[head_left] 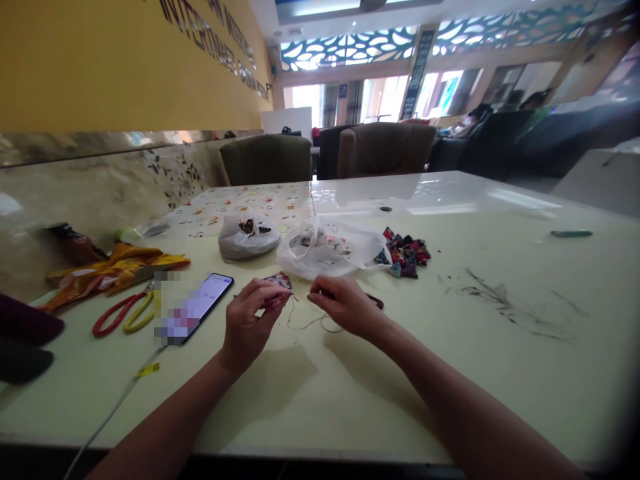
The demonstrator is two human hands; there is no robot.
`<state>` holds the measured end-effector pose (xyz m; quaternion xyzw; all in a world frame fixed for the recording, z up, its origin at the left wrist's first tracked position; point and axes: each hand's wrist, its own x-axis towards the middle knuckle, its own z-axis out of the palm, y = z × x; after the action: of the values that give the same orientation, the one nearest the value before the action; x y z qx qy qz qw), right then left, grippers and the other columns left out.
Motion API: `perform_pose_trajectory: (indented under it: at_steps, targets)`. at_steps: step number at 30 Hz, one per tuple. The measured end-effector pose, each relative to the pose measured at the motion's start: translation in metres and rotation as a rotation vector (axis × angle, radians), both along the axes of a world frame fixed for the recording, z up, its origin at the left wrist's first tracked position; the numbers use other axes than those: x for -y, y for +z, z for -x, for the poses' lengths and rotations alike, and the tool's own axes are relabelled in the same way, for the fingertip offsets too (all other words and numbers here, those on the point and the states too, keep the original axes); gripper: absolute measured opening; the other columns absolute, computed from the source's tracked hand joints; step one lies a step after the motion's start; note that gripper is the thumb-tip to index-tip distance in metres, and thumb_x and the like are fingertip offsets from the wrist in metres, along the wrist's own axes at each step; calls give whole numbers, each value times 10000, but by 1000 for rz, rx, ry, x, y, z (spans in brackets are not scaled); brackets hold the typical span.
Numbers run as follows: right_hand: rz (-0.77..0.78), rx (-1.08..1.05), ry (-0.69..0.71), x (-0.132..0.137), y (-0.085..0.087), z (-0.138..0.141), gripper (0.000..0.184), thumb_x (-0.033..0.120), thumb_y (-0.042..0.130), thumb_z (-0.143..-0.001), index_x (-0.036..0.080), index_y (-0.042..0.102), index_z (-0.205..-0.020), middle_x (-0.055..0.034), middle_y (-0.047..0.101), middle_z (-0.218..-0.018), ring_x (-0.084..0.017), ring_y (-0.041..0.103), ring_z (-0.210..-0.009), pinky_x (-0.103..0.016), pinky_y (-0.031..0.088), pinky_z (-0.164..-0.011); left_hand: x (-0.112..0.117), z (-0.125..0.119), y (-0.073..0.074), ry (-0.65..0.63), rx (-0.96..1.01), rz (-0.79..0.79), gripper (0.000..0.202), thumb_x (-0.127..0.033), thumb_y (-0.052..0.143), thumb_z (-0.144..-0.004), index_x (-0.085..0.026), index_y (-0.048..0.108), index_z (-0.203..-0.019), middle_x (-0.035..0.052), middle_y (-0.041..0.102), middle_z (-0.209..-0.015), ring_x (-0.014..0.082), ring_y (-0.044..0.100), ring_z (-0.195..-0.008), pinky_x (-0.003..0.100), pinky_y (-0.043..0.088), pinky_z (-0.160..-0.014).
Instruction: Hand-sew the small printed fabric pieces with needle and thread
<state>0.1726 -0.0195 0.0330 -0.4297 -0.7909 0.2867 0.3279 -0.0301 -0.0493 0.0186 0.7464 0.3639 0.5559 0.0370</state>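
Note:
My left hand (pixel 253 313) is closed on a small piece of patterned fabric (pixel 278 280), reddish where it shows between the fingers. A thin dark thread (pixel 300 327) trails from the fabric and loops down over the table toward the other side. Just to the right, a short gap away, my right hand (pixel 337 300) is pinched with its fingertips facing the fabric. Whatever sits between those fingertips is too small to make out. A dark brown object (pixel 375 302) shows partly behind the right hand.
Behind my hands stand two white plastic bags (pixel 250 243), (pixel 325 250) and a pile of small patterned fabric pieces (pixel 407 253). Scissors (pixel 123 313), a phone (pixel 200 310) with a cable, and orange cloth (pixel 117 267) lie left. Loose threads (pixel 505 303) and a green pen-like object (pixel 571 233) lie right.

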Motion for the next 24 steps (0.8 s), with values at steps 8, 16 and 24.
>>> perform_pose_trajectory:
  at_steps: [8, 16, 24]
  targets:
    - [50, -90, 12, -1, -6, 3, 123, 254, 566, -860, 170, 575, -770, 67, 421, -547, -84, 346, -528, -222, 249, -526, -1, -8, -1, -165, 413, 716, 167, -313, 711, -811, -152, 675, -784, -13, 604, -650, 88, 547, -501, 215, 516, -474]
    - [155, -278, 103, 1, -19, 15, 174, 328, 583, -857, 166, 585, -794, 57, 469, -576, -87, 369, -532, -217, 274, -508, 0, -12, -2, -220, 439, 984, 232, -356, 736, -749, -144, 658, -698, -33, 543, -575, 61, 448, -457, 176, 387, -409]
    - [272, -384, 168, 2, -18, 16, 155, 262, 577, -837, 158, 574, -722, 4, 621, -650, -102, 489, -595, -216, 356, -560, -1, -11, -6, -306, 451, 1108, 245, -380, 725, -758, -145, 660, -771, 12, 601, -657, 104, 551, -570, 174, 415, -432]
